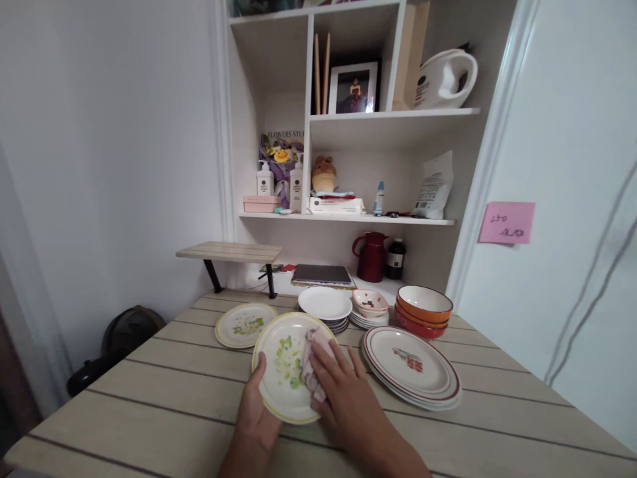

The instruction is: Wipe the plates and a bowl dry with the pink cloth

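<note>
A round plate [279,362] with a yellow rim and a green floral print is tilted up above the table. My left hand [256,408] grips its lower left edge, thumb on the face and the other fingers hidden underneath. My right hand [343,392] presses a pale pink cloth [312,365] against the right side of the plate's face. Behind the held plate to the left lies a matching floral plate [243,326]. Just right of my right hand sits a stack of larger plates [383,358] with red rims, the top one bearing a red and green picture.
On the wooden table [164,392] stand white plates [325,303], small pink bowls [369,300] on little plates, and stacked orange and red bowls [423,315]. A small riser [229,252] stands back left. Behind are a red jug [371,259], a laptop [322,274] and shelves [383,220].
</note>
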Tool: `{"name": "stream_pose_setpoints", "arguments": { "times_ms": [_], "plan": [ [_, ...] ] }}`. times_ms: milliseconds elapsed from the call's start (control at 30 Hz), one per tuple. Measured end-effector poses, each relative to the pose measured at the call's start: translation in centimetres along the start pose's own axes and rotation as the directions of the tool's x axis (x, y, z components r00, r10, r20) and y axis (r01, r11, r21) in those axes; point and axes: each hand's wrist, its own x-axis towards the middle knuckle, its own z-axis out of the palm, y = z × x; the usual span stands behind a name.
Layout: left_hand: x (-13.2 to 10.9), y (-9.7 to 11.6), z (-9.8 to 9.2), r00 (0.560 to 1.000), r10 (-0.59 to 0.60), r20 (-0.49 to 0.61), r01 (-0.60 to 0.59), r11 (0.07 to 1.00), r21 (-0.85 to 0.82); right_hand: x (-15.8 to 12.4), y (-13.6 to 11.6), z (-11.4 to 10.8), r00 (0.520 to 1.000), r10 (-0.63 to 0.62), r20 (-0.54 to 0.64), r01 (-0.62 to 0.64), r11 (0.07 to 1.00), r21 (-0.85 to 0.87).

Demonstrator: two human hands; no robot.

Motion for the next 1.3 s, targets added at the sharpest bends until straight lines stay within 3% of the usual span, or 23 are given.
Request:
{"name": "stream_pose_setpoints", "arguments": {
  "times_ms": [67, 133, 233, 333, 433, 533, 600, 667, 733, 800, 867, 933, 1000, 1100, 1200, 1233, 1300],
  "plan": [
    [-0.1, 0.7, -0.7, 0.998, 0.037, -0.051, -0.037, 0.999, 0.014, -0.4, -1.3, 0.9, 0.994, -0.107, 0.013, 0.106, 0.993, 0.042],
    [-0.4, 0.7, -0.8, 0.984, 0.031, -0.174, -0.023, 0.999, 0.048, -0.4, -2.4, 1.3, 0.981, -0.194, 0.007, 0.193, 0.978, 0.080],
    [-0.6, -0.3, 0.4, 0.952, -0.033, -0.305, 0.060, 0.995, 0.083, 0.4, -2.7, 0.7, 0.979, -0.201, -0.013, 0.202, 0.975, 0.091],
    [-0.6, -1.2, 1.6, 0.960, -0.124, -0.249, 0.149, 0.985, 0.083, 0.7, -1.3, -0.7, 0.995, -0.100, -0.030, 0.102, 0.990, 0.092],
    [-0.3, -1.3, 1.5, 0.981, -0.136, -0.139, 0.144, 0.988, 0.048, -0.1, 0.5, -1.9, 0.996, -0.063, -0.058, 0.073, 0.980, 0.188],
    [-0.1, -0.5, 0.2, 0.991, -0.100, -0.090, 0.100, 0.995, 0.002, -0.8, 1.6, -2.5, 0.977, 0.006, -0.213, 0.077, 0.921, 0.382],
    [0.0, 0.1, -0.7, 0.994, -0.075, -0.081, 0.074, 0.997, -0.015, -0.8, 1.9, -2.1, 0.916, 0.153, -0.370, 0.070, 0.848, 0.526],
    [-0.1, 0.6, -1.4, 0.995, -0.038, -0.089, 0.036, 0.999, -0.019, -0.4, 1.9, -1.2, 0.835, 0.370, -0.408, 0.042, 0.695, 0.717],
    [-0.3, 0.8, -1.7, 0.994, 0.001, -0.114, -0.002, 1.000, -0.009, 0.1, 1.6, -0.1, 0.794, 0.545, -0.269, 0.003, 0.439, 0.898],
    [-0.4, 0.9, -1.5, 0.993, 0.011, -0.121, -0.010, 1.000, 0.004, 0.5, 1.1, 0.7, 0.791, 0.607, -0.071, -0.031, 0.156, 0.987],
    [-0.4, 0.7, -0.9, 0.995, -0.006, -0.104, 0.008, 1.000, 0.014, 0.7, 0.7, 1.1, 0.838, 0.538, 0.091, -0.036, -0.112, 0.993],
    [-0.5, 0.4, 0.0, 0.992, -0.044, -0.122, 0.049, 0.998, 0.044, 0.6, 0.6, 1.2, 0.922, 0.330, 0.205, -0.073, -0.372, 0.925],
    [-0.6, 0.2, 0.9, 0.974, -0.092, -0.206, 0.114, 0.989, 0.099, 0.5, 0.8, 1.4, 0.953, 0.118, 0.279, -0.168, -0.560, 0.811],
    [-0.7, -0.1, 2.2, 0.911, -0.121, -0.395, 0.215, 0.955, 0.203, 0.4, 1.5, 2.1, 0.919, 0.013, 0.394, -0.276, -0.694, 0.666],
    [-0.8, -0.3, 2.9, 0.855, -0.093, -0.510, 0.273, 0.917, 0.292, 0.6, 1.9, 2.7, 0.910, -0.003, 0.415, -0.280, -0.742, 0.609],
    [-0.7, -0.3, 2.9, 0.844, -0.064, -0.532, 0.280, 0.899, 0.336, 0.7, 1.9, 2.8, 0.914, -0.004, 0.407, -0.270, -0.754, 0.599],
    [-0.5, -0.2, 2.7, 0.804, 0.150, -0.575, 0.231, 0.813, 0.535, 0.8, 1.8, 2.9, 0.919, 0.002, 0.394, -0.245, -0.780, 0.575]
  ]
}}
